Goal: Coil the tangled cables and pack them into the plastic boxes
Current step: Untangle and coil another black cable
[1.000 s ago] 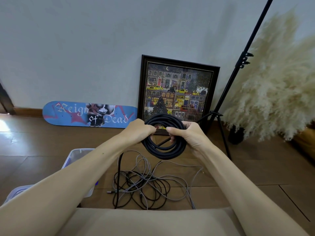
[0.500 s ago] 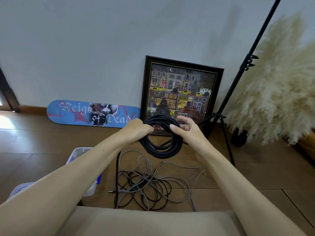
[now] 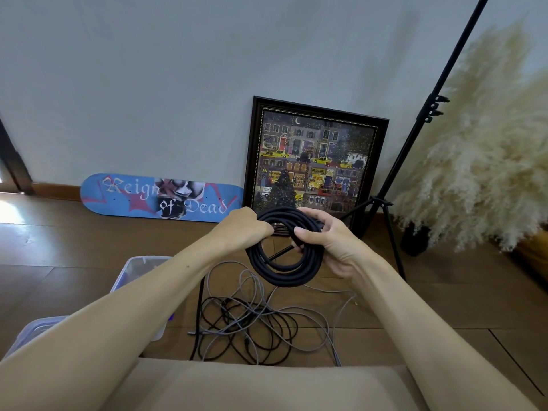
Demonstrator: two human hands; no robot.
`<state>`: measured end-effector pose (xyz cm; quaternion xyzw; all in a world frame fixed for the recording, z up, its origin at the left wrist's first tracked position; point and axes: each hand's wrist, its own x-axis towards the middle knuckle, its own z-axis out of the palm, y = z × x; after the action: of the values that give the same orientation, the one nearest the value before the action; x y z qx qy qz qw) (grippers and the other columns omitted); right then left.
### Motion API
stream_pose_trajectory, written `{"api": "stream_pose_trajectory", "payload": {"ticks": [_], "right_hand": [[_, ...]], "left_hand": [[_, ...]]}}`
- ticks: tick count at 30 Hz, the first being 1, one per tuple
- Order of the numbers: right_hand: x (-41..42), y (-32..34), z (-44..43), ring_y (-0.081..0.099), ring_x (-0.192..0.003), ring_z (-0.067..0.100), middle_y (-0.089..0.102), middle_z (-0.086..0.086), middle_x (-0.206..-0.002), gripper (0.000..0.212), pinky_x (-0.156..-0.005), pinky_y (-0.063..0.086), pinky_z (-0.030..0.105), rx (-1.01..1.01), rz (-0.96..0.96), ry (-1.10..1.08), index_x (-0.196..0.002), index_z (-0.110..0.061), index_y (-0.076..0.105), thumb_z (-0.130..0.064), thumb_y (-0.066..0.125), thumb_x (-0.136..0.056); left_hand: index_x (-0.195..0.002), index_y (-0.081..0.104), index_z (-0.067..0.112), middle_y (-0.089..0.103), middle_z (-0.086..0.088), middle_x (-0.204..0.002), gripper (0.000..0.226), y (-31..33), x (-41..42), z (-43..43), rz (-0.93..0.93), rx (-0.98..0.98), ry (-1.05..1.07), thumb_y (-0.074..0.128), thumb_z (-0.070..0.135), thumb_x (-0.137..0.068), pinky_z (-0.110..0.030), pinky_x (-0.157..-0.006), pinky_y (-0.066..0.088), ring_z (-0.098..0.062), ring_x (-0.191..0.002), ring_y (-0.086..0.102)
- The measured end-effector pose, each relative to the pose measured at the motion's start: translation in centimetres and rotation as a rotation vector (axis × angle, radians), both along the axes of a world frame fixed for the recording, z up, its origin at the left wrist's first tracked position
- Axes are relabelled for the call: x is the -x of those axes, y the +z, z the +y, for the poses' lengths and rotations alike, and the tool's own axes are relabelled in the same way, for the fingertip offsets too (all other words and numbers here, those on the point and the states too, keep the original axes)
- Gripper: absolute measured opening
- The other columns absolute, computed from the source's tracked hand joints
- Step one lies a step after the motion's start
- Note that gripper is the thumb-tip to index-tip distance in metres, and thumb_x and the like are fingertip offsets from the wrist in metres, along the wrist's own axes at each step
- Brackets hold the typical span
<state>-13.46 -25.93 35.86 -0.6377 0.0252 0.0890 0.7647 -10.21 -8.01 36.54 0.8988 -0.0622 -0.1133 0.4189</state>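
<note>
Here, black cable coil (image 3: 283,277) between left hand (image 3: 241,229) and right hand (image 3: 335,247), each clenched round its rim

A thick black cable (image 3: 284,272), wound into a neat upright coil, is gripped at its top by the left hand (image 3: 243,229) and right hand (image 3: 333,246). Below the hands, thin grey and black tangled cables (image 3: 252,321) sprawl on the floor (image 3: 415,307). Two clear plastic boxes (image 3: 148,258) sit down to their left.
</note>
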Motion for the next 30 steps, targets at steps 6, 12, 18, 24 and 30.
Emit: {"api": "stream_pose_trajectory", "payload": {"ticks": [6,12,18,24,30], "right_hand": [[-0.2,0.2,0.0,0.067,-0.066,0.023,0.069,0.012,-0.084,0.058,-0.059,0.057,0.029,-0.063,0.104,0.02,-0.127,-0.009,0.057,0.01,0.067,-0.074],[0.0,0.0,0.1,0.064,-0.062,0.022,0.067,0.008,-0.073,0.057,-0.06,0.056,0.031,-0.023,0.133,0.053,-0.127,-0.006,0.056,0.02,0.06,-0.077],[0.4,0.5,0.8,0.06,-0.097,0.021,0.058,0.008,-0.107,0.051,-0.082,0.049,0.032,0.321,-0.028,-0.046,-0.131,-0.02,0.051,-0.01,0.07,-0.085],[2.8,1.0,2.1,0.058,-0.079,0.012,0.062,0.002,-0.086,0.023,-0.073,0.048,0.026,0.721,-0.662,-0.03,-0.1,-0.016,0.061,-0.031,0.069,-0.085],[2.9,-2.2,5.5,0.056,-0.09,0.022,0.057,0.003,-0.102,0.059,-0.069,0.044,0.033,1.592,-0.65,0.448,-0.108,-0.009,0.051,-0.059,0.064,-0.081]], "left_hand": [[-0.067,0.047,0.006,0.046,-0.005,-0.066,0.018,0.0,0.0,0.0,-0.027,-0.08,-0.009,0.056,0.019,-0.076,-0.03,-0.057,0.029,-0.022,-0.059,0.038],[-0.058,0.036,0.011,0.034,-0.001,-0.058,0.029,0.1,0.3,0.0,-0.047,-0.133,-0.021,0.056,0.016,-0.078,-0.028,-0.05,0.022,-0.018,-0.051,0.029],[-0.059,0.036,0.011,0.036,-0.002,-0.059,0.026,0.2,0.3,0.2,-0.077,-0.197,-0.01,0.054,0.017,-0.077,-0.029,-0.052,0.023,-0.019,-0.054,0.031],[-0.062,0.036,0.011,0.037,-0.003,-0.061,0.023,0.4,-0.2,1.2,-0.066,-0.234,0.055,0.053,0.014,-0.077,-0.028,-0.051,0.022,-0.018,-0.054,0.031],[-0.06,0.023,0.014,0.028,-0.002,-0.061,0.033,-0.3,-0.2,1.1,-0.052,-0.269,0.034,0.052,0.012,-0.076,-0.03,-0.052,0.016,-0.019,-0.055,0.022]]}}
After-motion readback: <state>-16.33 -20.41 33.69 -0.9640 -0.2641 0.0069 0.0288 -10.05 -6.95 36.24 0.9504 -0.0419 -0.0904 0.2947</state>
